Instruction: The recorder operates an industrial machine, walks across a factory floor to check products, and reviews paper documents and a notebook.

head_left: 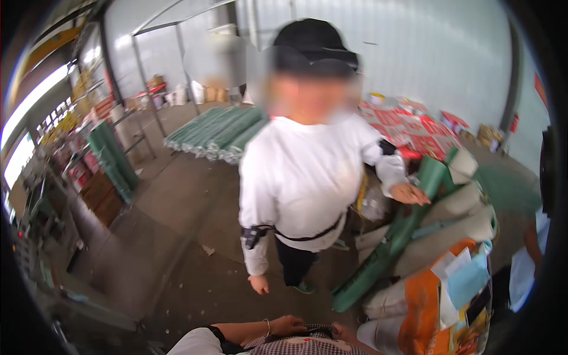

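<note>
At the lower edge, close to my body, both hands are at the top of a checked apron (284,346). My left hand (288,325), with a bracelet at its wrist, has its fingers curled at the dark upper edge of the cloth. A short way to its right is my right hand (341,333), closed at the other side of that edge. It shows only in part, and the fine placing of its fingers is blurred.
A person in a white top (302,177) and black cap stands just ahead. A green roll (378,260) leans beside pale rolls (455,231) at the right. An orange bundle (414,313) lies near my right. Green wrapped rolls (216,130) lie farther back.
</note>
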The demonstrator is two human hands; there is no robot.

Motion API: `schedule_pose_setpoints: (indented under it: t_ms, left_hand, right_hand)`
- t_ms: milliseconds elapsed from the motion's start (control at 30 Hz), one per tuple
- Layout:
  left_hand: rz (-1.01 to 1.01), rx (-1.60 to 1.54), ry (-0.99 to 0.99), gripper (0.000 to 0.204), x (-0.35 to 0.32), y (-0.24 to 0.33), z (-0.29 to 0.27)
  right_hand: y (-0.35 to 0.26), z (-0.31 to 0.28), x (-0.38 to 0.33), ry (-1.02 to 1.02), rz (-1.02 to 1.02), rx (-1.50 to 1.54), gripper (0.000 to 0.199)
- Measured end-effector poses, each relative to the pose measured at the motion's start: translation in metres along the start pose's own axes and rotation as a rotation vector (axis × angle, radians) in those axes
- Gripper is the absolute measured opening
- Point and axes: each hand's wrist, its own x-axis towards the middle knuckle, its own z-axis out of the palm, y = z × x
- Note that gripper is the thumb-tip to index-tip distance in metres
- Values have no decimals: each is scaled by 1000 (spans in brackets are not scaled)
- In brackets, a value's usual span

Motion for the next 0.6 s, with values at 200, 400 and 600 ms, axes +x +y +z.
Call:
schedule_pose_setpoints:
  t_ms: [200,400,600]
  left_hand:
    - [66,-166,224,38,-58,-67,-2]
    - [12,-208,445,46,-85,-129,8]
    - [-108,-609,808,60,-172,-139,-30]
  right_hand:
    - [-150,10,40,-127,190,-300,41]
    - [-274,25,62,-210,79,-505,40]
    - [-326,40,94,-302,-23,-618,39]
